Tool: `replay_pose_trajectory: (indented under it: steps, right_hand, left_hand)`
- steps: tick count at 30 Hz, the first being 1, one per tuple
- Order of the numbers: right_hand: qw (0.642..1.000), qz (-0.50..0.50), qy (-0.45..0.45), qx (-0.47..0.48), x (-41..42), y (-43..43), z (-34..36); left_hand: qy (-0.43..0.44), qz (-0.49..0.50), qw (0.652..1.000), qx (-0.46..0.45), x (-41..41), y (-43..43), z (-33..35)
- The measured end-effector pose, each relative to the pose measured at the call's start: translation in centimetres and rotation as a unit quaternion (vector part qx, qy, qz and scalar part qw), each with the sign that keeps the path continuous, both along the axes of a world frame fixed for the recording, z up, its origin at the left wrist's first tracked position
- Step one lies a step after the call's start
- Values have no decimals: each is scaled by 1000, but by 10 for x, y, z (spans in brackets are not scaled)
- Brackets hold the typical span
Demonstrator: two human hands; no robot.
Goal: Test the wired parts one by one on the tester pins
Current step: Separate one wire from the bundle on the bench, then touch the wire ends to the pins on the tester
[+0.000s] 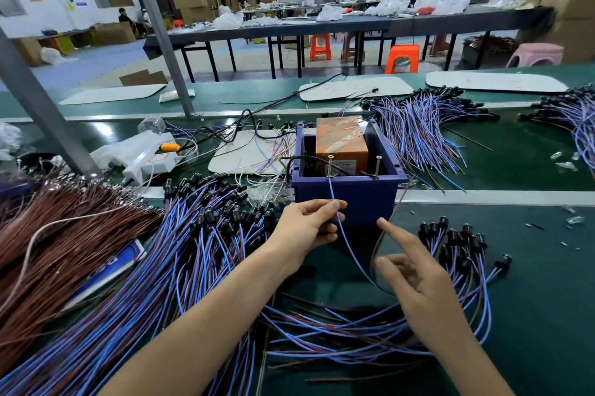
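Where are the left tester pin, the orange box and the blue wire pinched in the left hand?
left tester pin (330, 166): head view, mid-shaft of the screw.
orange box (339, 138): head view, its taped top face.
blue wire (349, 247): head view, stretch just below the left hand (309, 225).

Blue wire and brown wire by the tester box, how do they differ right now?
The blue wire is pinched by the left hand and runs straight up to the left pin; the brown wire bows loosely, not pinched. The blue wire reaches its pin; the brown wire seems to stop short of the right pin. Both lead down to the right hand.
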State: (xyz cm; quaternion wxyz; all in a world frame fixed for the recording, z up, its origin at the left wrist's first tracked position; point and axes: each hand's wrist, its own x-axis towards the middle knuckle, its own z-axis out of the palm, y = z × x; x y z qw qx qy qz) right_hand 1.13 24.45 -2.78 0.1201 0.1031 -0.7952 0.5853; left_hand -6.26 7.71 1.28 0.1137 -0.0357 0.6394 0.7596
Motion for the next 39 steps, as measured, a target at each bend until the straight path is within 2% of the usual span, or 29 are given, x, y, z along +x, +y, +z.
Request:
replay_pose_trajectory:
  steps: [7,12,17,21,32,39]
  right_hand:
    - [1000,-13,8,11,-1,-2,-4]
    - [999,33,-13,24,-1,-4,-5]
    - [992,84,-61,-64,-5,-6,-4]
    - [985,89,-93,-118,-6,-4,-3]
    - [988,85,-92,-84,-6,-1,-2]
    - [987,81,-89,-102,-8,-1,-4]
  left_hand:
    - [-9,1,1000,1,0,-1,-2]
    - [-12,-6,1000,-4,1,-1,-1]
    - [-14,-7,1000,-6,1,-1,0]
    - [-15,-8,1000,-5,2,0,0]
    - [-14,-12,1000,-1,3,0,1]
    - [-13,-8,1000,-8,2,0,1]
